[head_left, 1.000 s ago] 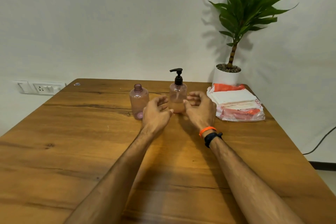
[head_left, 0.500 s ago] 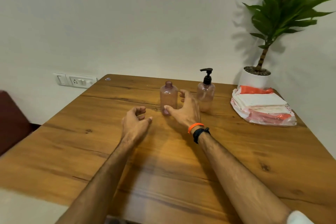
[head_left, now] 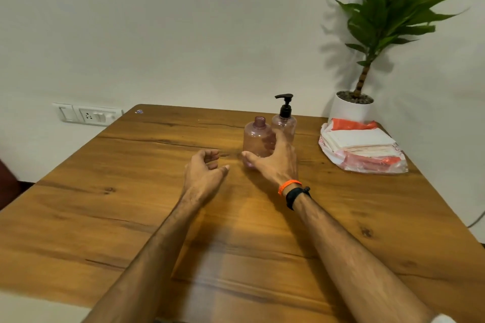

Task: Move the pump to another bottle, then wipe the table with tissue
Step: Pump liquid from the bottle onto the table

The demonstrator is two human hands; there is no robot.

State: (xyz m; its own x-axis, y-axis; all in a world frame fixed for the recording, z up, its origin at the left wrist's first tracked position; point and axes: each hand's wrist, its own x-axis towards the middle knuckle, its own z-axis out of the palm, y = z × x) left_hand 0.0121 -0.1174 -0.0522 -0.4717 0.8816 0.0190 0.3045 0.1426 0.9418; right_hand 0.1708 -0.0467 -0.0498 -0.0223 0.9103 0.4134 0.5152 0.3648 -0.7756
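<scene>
Two pinkish see-through bottles stand upright on the wooden table [head_left: 131, 217]. The open bottle [head_left: 256, 136] has no cap. Just behind it to the right stands the pump bottle [head_left: 287, 124], topped by a black pump [head_left: 285, 106]. My right hand [head_left: 275, 162] wraps around the open bottle, thumb at its left base and fingers on its right side. My left hand [head_left: 204, 170] hovers a short way to the left of it, fingers loosely curled and apart, holding nothing.
A plastic pack of white tissues [head_left: 362, 148] lies at the table's right side. A potted green plant [head_left: 353, 110] in a white pot stands behind it by the wall. Wall sockets [head_left: 88, 114] sit at the left.
My right hand left the pump bottle, went to the open bottle and closed around it. The open bottle now stands closer to the pump bottle. My left hand drew back to the left.
</scene>
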